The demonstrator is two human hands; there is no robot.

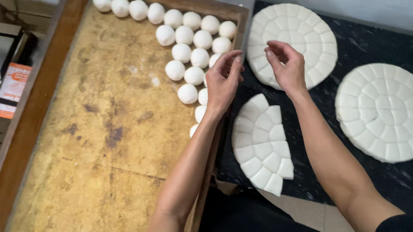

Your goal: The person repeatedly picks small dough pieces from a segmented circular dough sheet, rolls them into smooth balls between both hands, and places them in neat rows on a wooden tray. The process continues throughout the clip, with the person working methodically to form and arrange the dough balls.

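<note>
My left hand (222, 83) hovers over the right rim of a wooden tray (115, 114), fingers curved together, its back to the camera and its palm hidden. Just under and left of it lie several round white dough balls (194, 75), set in rows along the tray's far right corner. My right hand (286, 66) is raised over the near edge of a round white dough disc (299, 26) scored into small pieces, with its fingers loosely curled and nothing seen in them. A half disc (262, 144) of scored dough lies below both hands.
A second full scored disc (384, 109) rests at the right on the dark speckled counter (325, 102). The tray's stained floor is bare on its left and near parts. Boxes and an orange-and-white packet (13, 84) sit lower down beyond the tray's left rim.
</note>
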